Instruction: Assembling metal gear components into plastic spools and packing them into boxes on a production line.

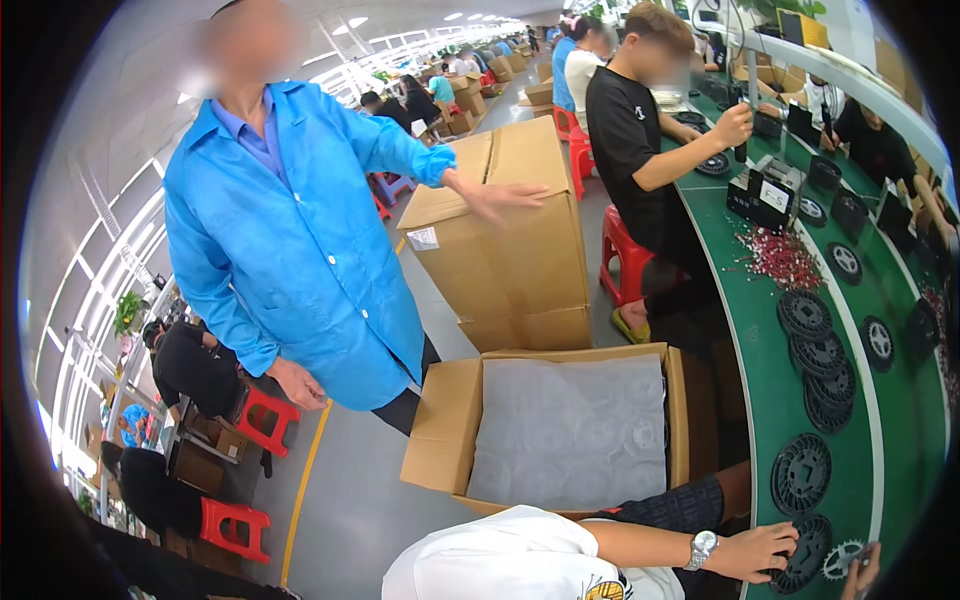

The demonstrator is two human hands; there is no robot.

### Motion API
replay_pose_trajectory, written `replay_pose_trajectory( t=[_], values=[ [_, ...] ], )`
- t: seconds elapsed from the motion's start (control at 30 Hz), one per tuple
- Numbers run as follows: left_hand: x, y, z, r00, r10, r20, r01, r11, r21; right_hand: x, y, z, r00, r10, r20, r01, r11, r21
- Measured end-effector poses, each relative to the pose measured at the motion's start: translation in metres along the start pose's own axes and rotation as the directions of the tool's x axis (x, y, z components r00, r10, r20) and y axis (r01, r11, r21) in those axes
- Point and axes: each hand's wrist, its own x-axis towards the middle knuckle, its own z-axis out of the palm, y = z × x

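Observation:
My left hand (768,553), with a silver watch at the wrist, curls its fingers over the edge of a black slotted disc (806,566) on the green bench. In my right hand (865,574), mostly cut off by the lower edge, a small pale-grey toothed wheel (842,561) is pinched beside that disc. Another black slotted disc (801,474) lies just beyond. Farther up the bench, several more black discs (822,355) overlap in a row.
An open carton (677,400) with grey wrapped contents stands left of the bench, before a tall closed carton (520,260). A person in a blue coat (300,230) reaches over it. Another person in black (625,150) works farther along, near red-and-white bits (782,258).

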Motion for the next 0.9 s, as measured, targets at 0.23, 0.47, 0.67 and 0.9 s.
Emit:
replay_pose_trajectory(
  t=[0.23, 0.47, 0.67, 0.9],
  values=[
    [0.017, 0.015, -0.09, 0.975, -0.136, 0.176, 0.091, 0.965, 0.246, 0.027, -0.053, 0.021, 0.984, -0.161, -0.07, 0.174, 0.849, 0.499],
    [0.019, 0.011, -0.071, 0.973, -0.127, 0.192, 0.092, 0.979, 0.182, -0.001, -0.067, 0.011, 0.98, 0.021, -0.197, 0.036, 0.959, 0.282],
    [0.016, 0.017, -0.064, 0.977, -0.135, 0.167, 0.101, 0.975, 0.198, -0.002, -0.043, 0.025, 0.959, -0.128, -0.253, 0.167, 0.976, 0.14],
    [0.008, 0.02, -0.066, 0.977, -0.164, 0.136, 0.13, 0.965, 0.225, -0.01, -0.05, 0.028, 0.944, -0.246, -0.219, 0.212, 0.962, -0.171]
  ],
)
